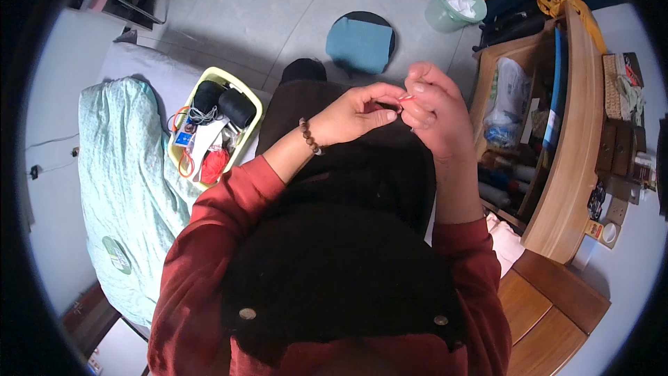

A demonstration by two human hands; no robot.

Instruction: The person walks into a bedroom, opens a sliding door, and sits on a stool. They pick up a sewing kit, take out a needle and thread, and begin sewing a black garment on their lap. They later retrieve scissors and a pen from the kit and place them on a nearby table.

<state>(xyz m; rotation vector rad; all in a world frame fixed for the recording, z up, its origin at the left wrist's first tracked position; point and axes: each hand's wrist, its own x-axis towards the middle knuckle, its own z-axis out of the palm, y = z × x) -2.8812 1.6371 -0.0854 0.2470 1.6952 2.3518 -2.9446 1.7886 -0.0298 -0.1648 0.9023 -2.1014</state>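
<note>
Over my lap, covered by a dark apron, both hands meet around a small strip of red yarn or cord. My left hand, wearing a brown bead bracelet, reaches it from the left with thumb and index finger extended. Curled fingers of my right hand hold the red strip. Most of it is hidden by the fingers. Left of my lap is a pale yellow basket, with black thread spools, a red yarn ball and orange-handled scissors inside.
A mint-green patterned cloth lies beside the basket. Ahead on the tiled floor stands a round stool with a teal cloth on top. A green bin holds white paper. To the right is an open wooden drawer filled with bags and bundles.
</note>
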